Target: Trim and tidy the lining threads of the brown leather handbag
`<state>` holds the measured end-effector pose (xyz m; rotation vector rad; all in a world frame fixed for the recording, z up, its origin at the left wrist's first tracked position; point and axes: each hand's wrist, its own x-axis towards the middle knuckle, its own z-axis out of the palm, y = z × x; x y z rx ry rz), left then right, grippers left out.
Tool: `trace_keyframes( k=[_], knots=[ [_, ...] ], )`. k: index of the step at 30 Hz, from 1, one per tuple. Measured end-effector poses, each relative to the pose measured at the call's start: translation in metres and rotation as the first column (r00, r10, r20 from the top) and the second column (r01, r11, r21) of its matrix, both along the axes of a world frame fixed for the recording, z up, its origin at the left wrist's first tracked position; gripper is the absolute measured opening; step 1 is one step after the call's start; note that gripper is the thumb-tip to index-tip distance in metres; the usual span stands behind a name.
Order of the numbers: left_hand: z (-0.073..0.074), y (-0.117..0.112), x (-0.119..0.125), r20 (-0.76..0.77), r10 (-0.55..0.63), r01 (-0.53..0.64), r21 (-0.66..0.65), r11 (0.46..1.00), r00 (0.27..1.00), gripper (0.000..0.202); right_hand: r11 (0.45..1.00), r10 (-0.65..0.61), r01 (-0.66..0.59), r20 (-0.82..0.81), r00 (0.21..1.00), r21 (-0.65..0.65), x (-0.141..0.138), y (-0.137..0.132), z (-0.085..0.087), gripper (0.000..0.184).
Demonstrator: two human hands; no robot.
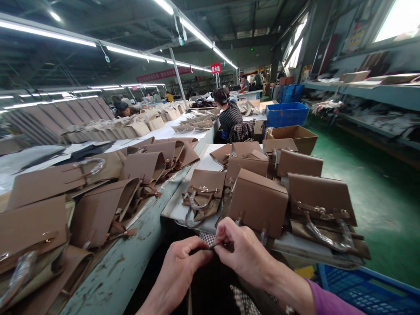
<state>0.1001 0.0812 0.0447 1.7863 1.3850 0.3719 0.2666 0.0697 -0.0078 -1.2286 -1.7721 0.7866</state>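
Note:
My left hand [179, 273] and my right hand [244, 253] meet low in the middle, both pinched on a small dark item [213, 246] between the fingertips; I cannot make out what it is. A bit of black-and-white checked fabric [207, 238] shows just behind the fingers. Directly beyond my right hand stands a taupe leather handbag [259, 201] with its flat side towards me. More taupe handbags [318, 197] crowd the white worktable [179, 210] around it, some with handles wrapped in clear plastic.
A long bench [131, 258] on the left carries rows of brown bags [98, 210]. A person in a striped top [229, 116] sits ahead. Blue crates [285, 113] and a cardboard box [295, 135] stand beyond; another blue crate [367, 291] is at my lower right. Green floor aisle [377, 188] runs right.

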Motion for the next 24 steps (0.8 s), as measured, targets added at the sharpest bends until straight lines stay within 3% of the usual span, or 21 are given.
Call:
trace_keyframes(
  k=[8,14,24],
  knots=[
    [0.016,0.006,0.006,0.002,-0.205,0.204,0.075,0.976,0.979,0.016,0.995,0.033,-0.044,-0.117,0.993,-0.086,0.008,0.001,-0.002,0.021],
    [0.004,0.010,0.009,-0.062,-0.174,0.180,0.103,0.978,0.983,0.019,0.987,-0.007,0.035,0.177,0.984,-0.154,0.021,-0.014,0.003,0.016],
    [-0.002,0.009,0.005,-0.045,-0.175,0.178,0.075,0.981,0.984,0.017,0.987,0.084,-0.045,0.252,0.964,-0.157,0.025,-0.015,0.003,0.028]
  ],
)
